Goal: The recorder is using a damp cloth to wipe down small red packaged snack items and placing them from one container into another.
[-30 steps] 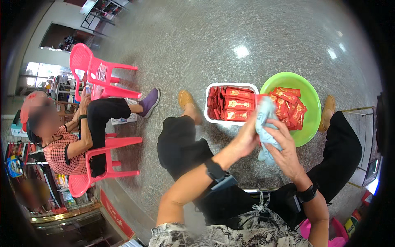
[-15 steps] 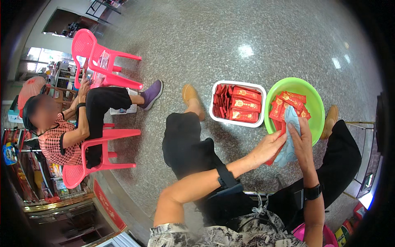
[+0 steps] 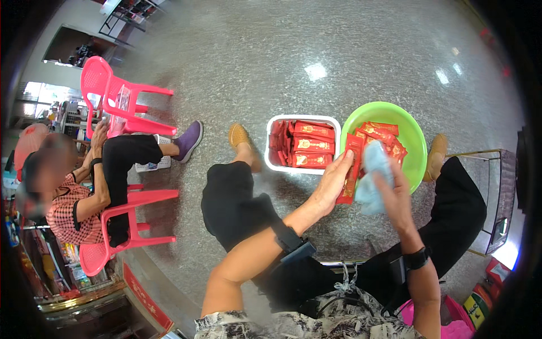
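Note:
My left hand (image 3: 332, 185) grips a long red packet (image 3: 351, 172) with gold print, held upright between thumb and fingers. Beside it, a light blue cloth (image 3: 370, 195) is bunched in my right hand (image 3: 397, 199), whose fingers are somewhat blurred. Both hands hover over the near side of a lime green basin (image 3: 418, 141), where several more red packets (image 3: 379, 131) lie loose. To its left stands a white rectangular container (image 3: 302, 118), filled with red packets (image 3: 313, 145), some flat in a stack and others on edge.
On the left another person (image 3: 76, 212) sits on a pink plastic chair (image 3: 138, 217), facing a second pink chair (image 3: 127, 99). A white basket (image 3: 157, 161) is on the speckled floor (image 3: 226, 62) by that person's foot. A metal-framed rack (image 3: 497, 198) stands at right.
The cloth has come off the red packet and is now apart from it, to its right. The packet has turned more upright. The whole view has shifted slightly.

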{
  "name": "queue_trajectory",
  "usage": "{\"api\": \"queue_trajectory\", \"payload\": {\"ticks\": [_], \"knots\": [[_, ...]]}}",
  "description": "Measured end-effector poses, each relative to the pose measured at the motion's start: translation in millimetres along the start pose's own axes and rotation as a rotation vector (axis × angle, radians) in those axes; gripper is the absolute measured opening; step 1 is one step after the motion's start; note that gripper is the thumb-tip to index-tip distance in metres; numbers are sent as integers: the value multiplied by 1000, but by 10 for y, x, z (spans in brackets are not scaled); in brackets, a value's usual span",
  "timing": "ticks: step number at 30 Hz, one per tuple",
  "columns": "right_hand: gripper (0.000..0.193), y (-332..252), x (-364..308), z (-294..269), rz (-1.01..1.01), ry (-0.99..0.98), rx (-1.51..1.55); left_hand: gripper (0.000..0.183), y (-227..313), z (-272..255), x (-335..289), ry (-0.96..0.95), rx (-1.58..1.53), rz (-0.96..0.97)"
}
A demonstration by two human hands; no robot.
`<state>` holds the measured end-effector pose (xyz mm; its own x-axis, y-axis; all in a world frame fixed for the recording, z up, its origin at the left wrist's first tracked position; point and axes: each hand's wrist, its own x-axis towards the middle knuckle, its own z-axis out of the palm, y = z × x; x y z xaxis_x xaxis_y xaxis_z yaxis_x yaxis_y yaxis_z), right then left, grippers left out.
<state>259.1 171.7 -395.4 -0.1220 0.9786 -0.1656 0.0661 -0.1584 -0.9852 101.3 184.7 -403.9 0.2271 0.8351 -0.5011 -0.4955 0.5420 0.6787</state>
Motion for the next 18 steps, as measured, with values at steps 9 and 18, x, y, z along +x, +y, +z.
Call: {"api": "queue_trajectory", "payload": {"ticks": [9, 18], "knots": [[33, -38, -206, 339, -201, -257, -154, 58, 175, -68, 137, -84, -297, 120], [26, 185, -30, 82, 259, 16, 274, 48, 392, -150, 89, -61, -205, 172]]}}
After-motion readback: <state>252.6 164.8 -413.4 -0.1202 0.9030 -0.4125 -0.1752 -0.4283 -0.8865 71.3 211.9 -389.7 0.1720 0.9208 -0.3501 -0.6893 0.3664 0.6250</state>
